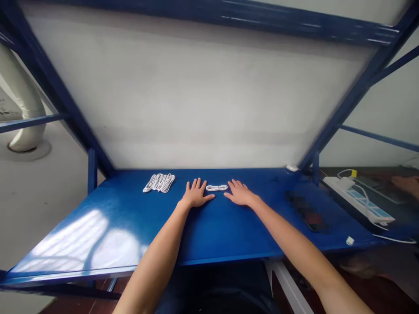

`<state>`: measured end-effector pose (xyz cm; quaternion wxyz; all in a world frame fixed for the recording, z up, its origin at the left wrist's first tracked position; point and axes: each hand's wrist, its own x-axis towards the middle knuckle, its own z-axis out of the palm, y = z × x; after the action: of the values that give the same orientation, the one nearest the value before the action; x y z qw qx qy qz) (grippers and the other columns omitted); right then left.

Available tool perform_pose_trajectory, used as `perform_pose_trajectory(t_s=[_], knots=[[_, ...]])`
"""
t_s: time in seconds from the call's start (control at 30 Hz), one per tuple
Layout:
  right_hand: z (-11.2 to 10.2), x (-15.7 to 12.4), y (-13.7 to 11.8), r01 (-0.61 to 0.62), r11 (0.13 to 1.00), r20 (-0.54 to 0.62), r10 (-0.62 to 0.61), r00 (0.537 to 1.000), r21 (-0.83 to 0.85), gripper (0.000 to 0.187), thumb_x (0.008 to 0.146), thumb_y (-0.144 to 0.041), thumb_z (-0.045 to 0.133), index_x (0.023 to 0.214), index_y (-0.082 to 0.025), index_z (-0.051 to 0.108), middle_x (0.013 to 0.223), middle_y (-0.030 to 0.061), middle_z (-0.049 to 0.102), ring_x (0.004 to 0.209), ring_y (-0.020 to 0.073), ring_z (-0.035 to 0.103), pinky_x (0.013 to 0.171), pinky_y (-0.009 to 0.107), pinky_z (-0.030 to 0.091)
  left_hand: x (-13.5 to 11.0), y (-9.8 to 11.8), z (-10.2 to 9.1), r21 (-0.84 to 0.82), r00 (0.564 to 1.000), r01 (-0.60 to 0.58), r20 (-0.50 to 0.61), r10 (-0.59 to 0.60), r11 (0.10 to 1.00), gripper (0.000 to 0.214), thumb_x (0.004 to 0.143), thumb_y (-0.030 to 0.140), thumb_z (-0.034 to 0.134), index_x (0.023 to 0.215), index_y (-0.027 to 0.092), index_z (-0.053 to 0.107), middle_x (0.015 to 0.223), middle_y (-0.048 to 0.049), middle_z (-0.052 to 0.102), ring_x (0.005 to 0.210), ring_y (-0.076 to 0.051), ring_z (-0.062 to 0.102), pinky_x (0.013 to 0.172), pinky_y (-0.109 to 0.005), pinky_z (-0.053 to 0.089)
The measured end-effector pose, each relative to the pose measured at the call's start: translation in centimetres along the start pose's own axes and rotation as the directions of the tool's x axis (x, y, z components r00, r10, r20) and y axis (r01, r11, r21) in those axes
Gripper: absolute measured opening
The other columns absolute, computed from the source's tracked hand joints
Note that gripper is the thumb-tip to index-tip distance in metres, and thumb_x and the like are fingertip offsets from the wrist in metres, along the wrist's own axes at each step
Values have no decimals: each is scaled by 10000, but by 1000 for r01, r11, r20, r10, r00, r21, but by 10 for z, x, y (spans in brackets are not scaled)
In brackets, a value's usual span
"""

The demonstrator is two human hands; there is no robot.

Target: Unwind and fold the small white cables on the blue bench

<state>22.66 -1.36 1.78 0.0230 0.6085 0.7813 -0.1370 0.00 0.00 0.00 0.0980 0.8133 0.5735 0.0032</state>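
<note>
A white cable point(216, 188), coiled into a flat bundle with a dark tie round its middle, lies on the blue tabletop point(225, 231) between my hands. Just left of it my left hand point(196, 194) rests flat with the fingers spread. My right hand point(240, 193) lies palm down on the other side, fingers stretched out near the bundle's right end. Neither hand holds anything. Farther left sit several more white cable bundles point(159, 182), side by side in a group.
A blue metal frame point(209, 13) rises behind the table against a pale wall. To the right are a white power strip point(360, 198) with plugged-in cords, a small white cube point(350, 240), a blurred dark object point(307, 213) and a white rounded object point(292, 168). Another person's hand point(406, 185) shows far right.
</note>
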Motion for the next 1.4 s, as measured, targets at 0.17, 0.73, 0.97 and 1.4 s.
perform_pose_trajectory(t_s=[0.17,0.73,0.97,1.4], knots=[[-2,-5,-39,291,943,-243,-324,914,-160,401,951,-293,333,1327,-227,455,1327,107,475,1153,241,473,940,349,364,1,-1,1,0,1000,1,-1,-1,1000,937,779,798,195,1489,188,181,1546,-134,64,1421,-308,3,1106,-530,13],[-6,33,82,-247,963,-462,170,870,-111,361,897,-188,345,1109,-167,636,1123,147,562,996,267,473,784,359,402,-2,-1,-2,-51,1000,-6,7,7,999,990,740,834,194,1492,190,166,1547,-126,54,1421,-309,-18,1106,-530,8],[-4,42,120,-402,914,-557,360,749,49,328,866,-181,387,1057,-156,653,1094,154,564,974,280,483,757,355,402,-1,-2,0,-59,1000,-6,1,6,998,993,737,836,203,1492,192,162,1548,-126,42,1421,-307,-23,1106,-530,0],[1,32,108,-433,901,-664,337,667,23,339,889,-309,413,1110,-107,572,1096,194,507,1044,315,423,838,399,347,-7,-17,-11,53,888,396,-277,-367,917,831,832,661,289,1441,96,297,1526,-204,158,1408,-383,34,1082,-582,13]])
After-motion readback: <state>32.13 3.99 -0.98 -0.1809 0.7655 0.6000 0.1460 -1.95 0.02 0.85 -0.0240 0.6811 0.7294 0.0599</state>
